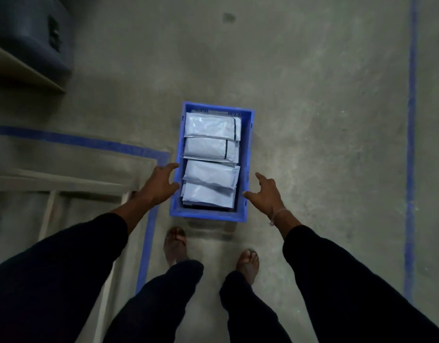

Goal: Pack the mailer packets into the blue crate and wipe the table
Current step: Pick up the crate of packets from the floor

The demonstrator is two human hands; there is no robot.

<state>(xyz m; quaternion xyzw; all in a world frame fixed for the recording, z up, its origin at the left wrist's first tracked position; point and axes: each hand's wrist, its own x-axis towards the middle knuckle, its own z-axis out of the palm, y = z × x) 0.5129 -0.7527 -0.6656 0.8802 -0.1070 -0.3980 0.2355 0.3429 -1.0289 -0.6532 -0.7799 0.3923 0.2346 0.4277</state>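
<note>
1. The blue crate point(175, 201) is seen standing on the concrete floor point(312, 120), just ahead of the person's feet and beside a blue floor line point(149, 233), not on any tabletop.
2. The packing part is judged to be largely or wholly done: four pale mailer packets point(211, 147) are counted on top, laid one behind the other and filling the crate; whether more lie beneath cannot be told.
3. No loose packets are shown outside the crate, though only a small part of the room is in view.
4. The wiping is judged to be left: no cloth is seen, and only a pale frame point(50, 209) at the left edge is shown.
5. The crate's long axis is run away from the person, near end at the feet, far end up the picture, open side up.
6. Each packet is laid flat and crosswise, its long axis across the crate's width; dark strips mark the right ends of the two far packets.
7. The left hand point(161, 184) is held open at the crate's left wall, its fingers at the rim; contact cannot be confirmed.
8. The right hand point(265, 194) is spread open just beside the right wall, with nothing gripped.
</note>
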